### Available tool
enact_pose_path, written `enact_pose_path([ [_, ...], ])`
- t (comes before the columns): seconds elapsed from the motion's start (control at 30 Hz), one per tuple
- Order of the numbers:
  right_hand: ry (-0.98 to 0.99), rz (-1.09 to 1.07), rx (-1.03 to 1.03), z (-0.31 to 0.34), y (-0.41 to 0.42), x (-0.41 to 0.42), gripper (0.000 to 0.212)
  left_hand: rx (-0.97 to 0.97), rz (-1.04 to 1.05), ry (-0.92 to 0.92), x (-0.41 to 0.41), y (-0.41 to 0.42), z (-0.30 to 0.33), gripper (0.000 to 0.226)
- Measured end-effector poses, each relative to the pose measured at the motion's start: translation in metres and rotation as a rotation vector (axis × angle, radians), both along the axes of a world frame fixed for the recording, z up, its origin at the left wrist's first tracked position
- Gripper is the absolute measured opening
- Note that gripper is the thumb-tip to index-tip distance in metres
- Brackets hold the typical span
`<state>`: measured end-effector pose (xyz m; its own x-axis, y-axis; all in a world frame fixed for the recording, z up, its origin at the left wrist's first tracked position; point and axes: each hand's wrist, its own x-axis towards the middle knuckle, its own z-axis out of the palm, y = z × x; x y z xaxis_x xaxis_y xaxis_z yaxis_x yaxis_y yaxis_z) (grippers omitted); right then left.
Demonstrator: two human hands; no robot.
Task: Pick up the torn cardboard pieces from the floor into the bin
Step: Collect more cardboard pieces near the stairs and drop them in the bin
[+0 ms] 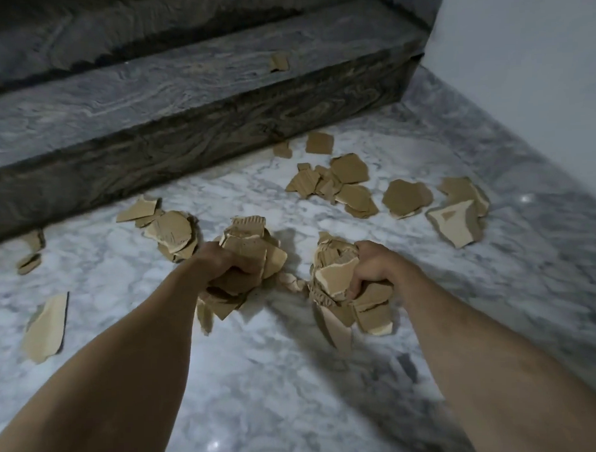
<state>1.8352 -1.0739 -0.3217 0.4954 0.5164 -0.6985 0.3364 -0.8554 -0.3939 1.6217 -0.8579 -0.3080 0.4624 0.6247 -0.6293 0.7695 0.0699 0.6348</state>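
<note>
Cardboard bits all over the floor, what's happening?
A person is cleaning up. Their left hand grips a bunch of torn brown cardboard pieces, and their right hand grips another bunch. Many more scraps lie on the white marble floor, one on the grey step. No bin shows.

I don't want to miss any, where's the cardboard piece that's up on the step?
In the head view, the lone cardboard piece lies on the marble step, upper middle, above the floor pile.
</note>
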Motion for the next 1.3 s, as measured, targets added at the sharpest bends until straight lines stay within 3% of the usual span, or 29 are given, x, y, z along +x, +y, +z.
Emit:
enact_pose_path([
  [0.03, 0.031, -0.045, 0.012, 0.005, -0.001, 0.002, 0.107, -0.010, 0.034, -0.001, -0.005, 0.005, 0.002, 0.082],
  [0.1, 0.066, -0.110, 0.031, 0.015, -0.001, 0.007, 0.077, -0.008, 0.098, 0.012, -0.013, 0.012, 0.006, 0.073],
  [0.17, 0.075, -0.157, 0.060, 0.030, 0.006, 0.009, 0.047, 0.020, 0.142, 0.032, -0.021, 0.022, 0.002, 0.088],
  [0.2, 0.073, -0.166, 0.074, 0.036, 0.011, 0.007, 0.045, 0.049, 0.146, 0.051, -0.024, 0.027, -0.002, 0.098],
  [0.27, 0.074, -0.170, 0.104, 0.045, 0.024, 0.000, 0.054, 0.142, 0.105, 0.118, -0.028, 0.030, -0.007, 0.102],
  [0.33, 0.090, -0.196, 0.150, 0.048, 0.037, -0.009, 0.065, 0.188, 0.092, 0.122, -0.028, 0.025, -0.009, 0.091],
  [0.47, 0.104, -0.251, 0.216, 0.043, 0.055, -0.023, 0.043, 0.172, 0.068, 0.059, -0.019, 0.012, -0.015, 0.064],
  [0.6, 0.133, -0.287, 0.271, 0.043, 0.066, -0.026, 0.042, 0.094, 0.106, 0.020, -0.022, 0.012, -0.030, 0.086],
  [0.73, 0.149, -0.326, 0.336, 0.043, 0.072, -0.020, 0.042, 0.062, 0.181, -0.076, -0.029, 0.018, -0.027, 0.070],
  [0.83, 0.242, -0.405, 0.381, 0.042, 0.079, -0.019, 0.038, -0.059, 0.173, -0.089, -0.044, 0.024, -0.011, 0.080],
  [0.87, 0.286, -0.413, 0.383, 0.045, 0.082, -0.020, 0.046, -0.086, 0.176, -0.091, -0.051, 0.029, -0.006, 0.081],
  [0.97, 0.378, -0.369, 0.399, 0.044, 0.096, -0.026, 0.091, -0.091, 0.199, -0.119, -0.084, 0.048, 0.023, 0.055],
  [1.0, 0.415, -0.350, 0.394, 0.045, 0.101, -0.032, 0.094, -0.103, 0.187, -0.115, -0.096, 0.055, 0.038, 0.053],
  [1.13, 0.394, -0.358, 0.436, 0.074, 0.119, -0.071, 0.060, -0.138, 0.117, -0.029, -0.145, 0.095, 0.107, 0.075],
  [1.2, 0.366, -0.380, 0.485, 0.090, 0.136, -0.089, 0.057, -0.103, 0.133, 0.029, -0.165, 0.125, 0.133, 0.084],
  [1.3, 0.332, -0.381, 0.503, 0.113, 0.169, -0.119, 0.047, 0.004, 0.215, 0.004, -0.188, 0.154, 0.162, 0.048],
])
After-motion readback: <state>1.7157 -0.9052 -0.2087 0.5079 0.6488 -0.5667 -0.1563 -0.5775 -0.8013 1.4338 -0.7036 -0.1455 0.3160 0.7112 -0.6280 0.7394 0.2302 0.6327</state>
